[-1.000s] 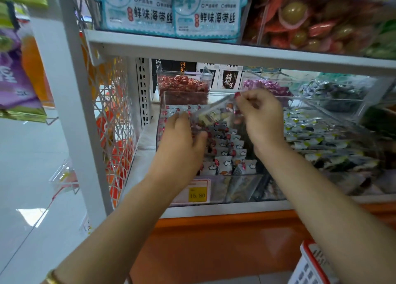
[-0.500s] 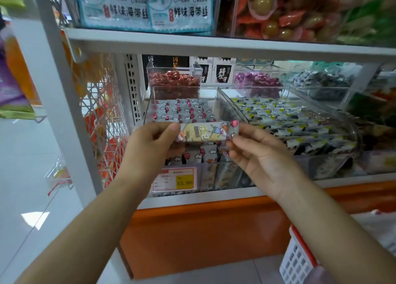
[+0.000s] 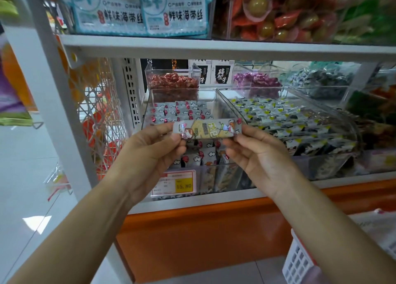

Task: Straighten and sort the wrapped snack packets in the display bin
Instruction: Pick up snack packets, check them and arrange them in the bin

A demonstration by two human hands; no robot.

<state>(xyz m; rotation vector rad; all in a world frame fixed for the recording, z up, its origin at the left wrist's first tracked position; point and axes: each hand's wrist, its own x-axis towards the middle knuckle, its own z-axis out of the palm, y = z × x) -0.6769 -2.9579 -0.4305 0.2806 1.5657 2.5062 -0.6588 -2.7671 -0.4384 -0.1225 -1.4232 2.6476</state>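
Just in front of the clear display bin (image 3: 150, 103), left hand (image 3: 150, 153) and right hand (image 3: 261, 157) each pinched one end of a long snack packet (image 3: 206, 129), held level.

Both forearms (image 3: 85, 219) are bare; the fingers (image 3: 249, 132) of the right hand (image 3: 263, 157) have red-painted nails (image 3: 239, 121).

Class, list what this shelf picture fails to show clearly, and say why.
Head view: price tag small print, too small to read.
Head view: middle of the display bin, hidden by the held packet and left hand.
Head view: white basket, cut by the bottom edge.
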